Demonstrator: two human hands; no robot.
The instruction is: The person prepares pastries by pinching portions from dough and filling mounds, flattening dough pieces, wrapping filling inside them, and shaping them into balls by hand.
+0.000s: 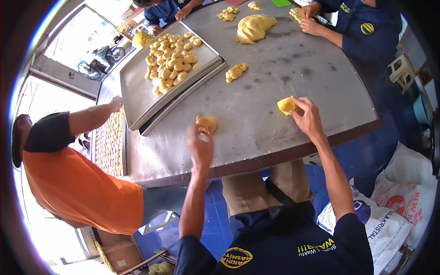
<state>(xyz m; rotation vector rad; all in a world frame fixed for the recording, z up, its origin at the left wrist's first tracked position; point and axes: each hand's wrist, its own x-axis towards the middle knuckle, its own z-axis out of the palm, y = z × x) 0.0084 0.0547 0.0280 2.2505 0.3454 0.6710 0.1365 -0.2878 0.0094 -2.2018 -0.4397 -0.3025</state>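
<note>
The person's right hand [309, 118] pinches a soft, yellow, flattened piece of dough [286, 106] between thumb and fingers, just above or on the grey metal table [330, 78]; which of the two cannot be told. The left hand [200, 147] is blurred by motion over a second, rounder, golden-yellow piece of dough [209, 123], near the table's front edge. It seems to touch that piece, but whether the fingers grip it or merely press it cannot be told.

Beyond the hands lies a small cluster of pale yellow, rounded dough pieces [236, 73], apart from both. Left of it, a shallow silver metal tray [135, 98] bears a loose heap of smooth, pale yellow dough balls [172, 64] and sits on another metal tray [183, 95]. Farther back rests a large, folded, pale yellow mass of dough [255, 28], with another cluster of small dough portions [227, 13] near it. At the far left, a worker in an orange top [82, 183] reaches beside a tray lined with close rows of small pale pieces [109, 144].

Judging by this, the shaping is well along but unfinished: the heaped balls and the ordered rows look done, while the two pieces at the hands appear midway, and the nearby cluster and the big undivided mass look left to work.
</note>
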